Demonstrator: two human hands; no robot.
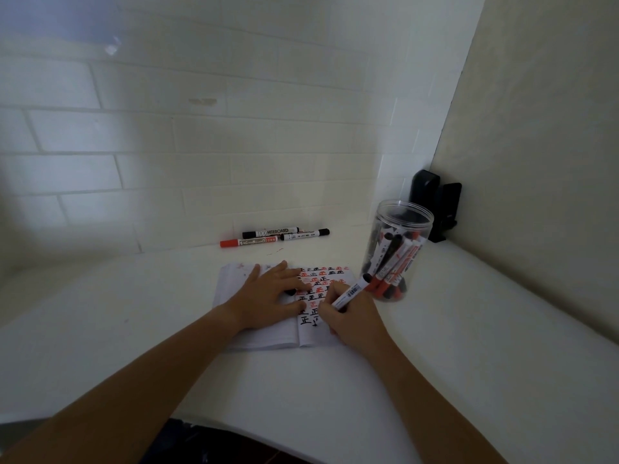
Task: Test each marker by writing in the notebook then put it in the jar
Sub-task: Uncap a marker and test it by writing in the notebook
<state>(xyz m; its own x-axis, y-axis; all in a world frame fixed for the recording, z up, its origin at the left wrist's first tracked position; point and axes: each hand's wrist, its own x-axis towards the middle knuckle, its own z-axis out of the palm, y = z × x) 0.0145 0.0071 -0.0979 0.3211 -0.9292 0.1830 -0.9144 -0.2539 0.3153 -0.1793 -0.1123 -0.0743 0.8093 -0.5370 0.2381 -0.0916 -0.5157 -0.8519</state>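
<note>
A: In the centre of the frame, the right hand (351, 316) holds a marker (350, 294) with fingers curled round it, the tip down on the notebook (261, 336). I cannot see the tip itself; the fingers hide it.

B: And the left hand (268, 296)?

A: It lies flat on the page with straight fingers and keeps the notebook from sliding. A small dark thing, maybe the cap, sits under the fingers. For a good test, I think the stroke should go on the bare paper below the rows of red and black signs, with light pressure.

B: Where is the jar (397, 252)?

A: Just right of the notebook, upright, no lid, already with many markers. Its mouth is open from above. Three more markers (274, 236) lie by the wall (201, 145), upper centre. To the right of the jar the table (469, 346) has room; the side wall stands near behind it.
</note>
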